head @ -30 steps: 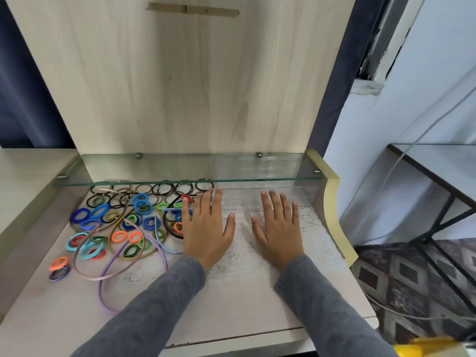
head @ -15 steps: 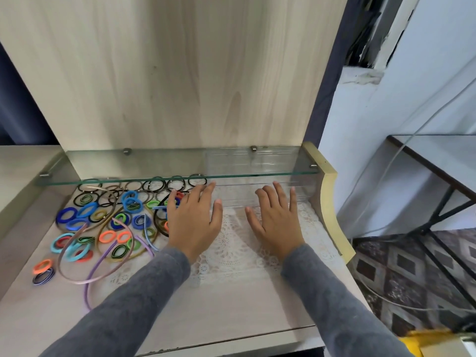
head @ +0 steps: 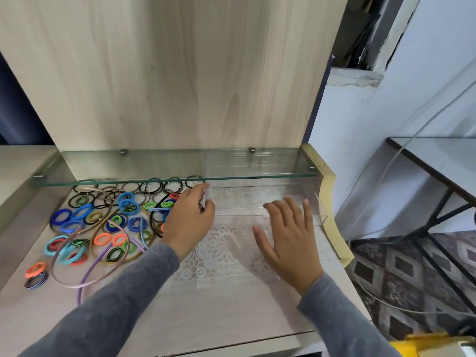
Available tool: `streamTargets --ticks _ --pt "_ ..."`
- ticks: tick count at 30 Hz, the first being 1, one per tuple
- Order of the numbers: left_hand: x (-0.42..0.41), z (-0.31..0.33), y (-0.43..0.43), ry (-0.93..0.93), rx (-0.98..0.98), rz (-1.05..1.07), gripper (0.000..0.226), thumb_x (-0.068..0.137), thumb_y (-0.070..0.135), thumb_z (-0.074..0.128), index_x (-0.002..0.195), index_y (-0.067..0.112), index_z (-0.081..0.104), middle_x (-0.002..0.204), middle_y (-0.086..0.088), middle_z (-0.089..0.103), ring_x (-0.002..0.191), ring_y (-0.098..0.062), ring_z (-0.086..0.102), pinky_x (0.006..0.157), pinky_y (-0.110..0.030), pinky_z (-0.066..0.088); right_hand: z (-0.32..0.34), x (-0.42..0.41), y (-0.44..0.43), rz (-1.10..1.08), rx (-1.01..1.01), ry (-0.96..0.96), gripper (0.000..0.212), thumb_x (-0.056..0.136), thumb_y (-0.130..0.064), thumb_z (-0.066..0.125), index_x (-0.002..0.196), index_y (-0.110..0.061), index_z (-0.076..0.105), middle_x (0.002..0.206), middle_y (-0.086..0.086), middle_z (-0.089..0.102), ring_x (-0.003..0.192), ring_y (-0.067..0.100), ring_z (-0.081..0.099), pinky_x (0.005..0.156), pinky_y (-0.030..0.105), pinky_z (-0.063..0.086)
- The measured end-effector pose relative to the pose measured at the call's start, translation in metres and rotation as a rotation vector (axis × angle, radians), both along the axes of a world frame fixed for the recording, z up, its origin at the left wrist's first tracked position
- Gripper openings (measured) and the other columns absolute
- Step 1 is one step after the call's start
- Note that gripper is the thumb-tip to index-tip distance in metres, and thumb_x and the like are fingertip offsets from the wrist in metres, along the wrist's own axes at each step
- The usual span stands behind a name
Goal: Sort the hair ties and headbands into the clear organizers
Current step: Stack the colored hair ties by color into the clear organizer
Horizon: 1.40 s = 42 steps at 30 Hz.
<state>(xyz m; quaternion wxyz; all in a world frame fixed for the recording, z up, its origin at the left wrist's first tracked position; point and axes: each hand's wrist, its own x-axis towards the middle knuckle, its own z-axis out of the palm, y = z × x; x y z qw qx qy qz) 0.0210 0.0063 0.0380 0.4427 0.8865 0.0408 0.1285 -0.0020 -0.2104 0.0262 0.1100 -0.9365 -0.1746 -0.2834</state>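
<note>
Nearest on the tabletop [head: 206,313], the thin headbands [head: 88,273] arc across the left side. They look springy and light, best lifted at the crown of the arc. The right hand [head: 288,240] lies flat on the lace mat [head: 221,251], its fingers straight, spread and holding nothing. The left hand [head: 189,222] curls its thumb and fingers around the left end wall of the clear organizer [head: 260,199]. Beside it, the hair ties [head: 85,212] lie heaped: soft and stretchy, easy to pinch singly. The organizer sits at the back right, under the glass shelf [head: 154,163]. It is probably rigid, slick and light, so it is safest gripped by its end walls.
</note>
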Motion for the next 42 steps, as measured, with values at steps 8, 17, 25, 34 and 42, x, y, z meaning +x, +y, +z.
streamTargets --ticks 8,17,25,34,42 --pt "0.007 0.006 -0.002 0.049 -0.164 0.065 0.033 0.095 0.02 0.06 0.127 0.022 0.053 0.107 0.004 0.06 0.088 -0.011 0.059 0.067 -0.021 0.045 0.025 0.049 -0.04 -0.322 0.354 0.199 0.044 0.094 -0.036 0.048 0.123 -0.002 0.05 0.12 0.017 0.055 0.111 0.033 0.046 0.098 0.043 0.036" --pt "0.014 0.013 0.002 0.091 -0.206 0.115 0.021 0.094 0.018 0.063 0.114 0.014 0.059 0.092 0.006 0.062 0.081 -0.005 0.056 0.063 -0.016 0.04 0.031 0.053 -0.048 -0.301 0.478 0.422 0.041 0.092 -0.018 0.052 0.128 -0.002 0.043 0.122 0.018 0.049 0.092 0.022 0.042 0.08 0.03 0.035" --pt "0.013 0.015 0.003 0.153 -0.254 0.117 0.016 0.091 0.018 0.065 0.107 0.017 0.061 0.094 -0.004 0.067 0.084 -0.02 0.064 0.071 -0.028 0.048 0.033 0.056 -0.043 -0.336 0.498 0.423 0.041 0.091 -0.02 0.052 0.128 -0.005 0.043 0.123 0.016 0.049 0.106 0.03 0.049 0.088 0.036 0.041" --pt "-0.011 0.011 0.001 0.161 -0.329 0.067 0.035 0.093 0.011 0.064 0.128 0.012 0.061 0.093 0.0 0.066 0.079 -0.011 0.064 0.062 -0.022 0.054 0.02 0.043 -0.044 -0.362 0.474 0.283 0.039 0.085 -0.019 0.056 0.12 -0.004 0.048 0.111 0.019 0.052 0.097 0.034 0.048 0.087 0.048 0.046" --pt "-0.035 0.002 -0.004 0.128 -0.314 0.047 0.03 0.094 0.014 0.064 0.125 0.012 0.062 0.091 0.006 0.063 0.071 -0.004 0.062 0.067 -0.026 0.059 0.008 0.025 -0.049 -0.355 0.445 0.219 0.036 0.085 -0.018 0.059 0.118 -0.006 0.05 0.112 0.018 0.052 0.094 0.035 0.05 0.086 0.051 0.046"
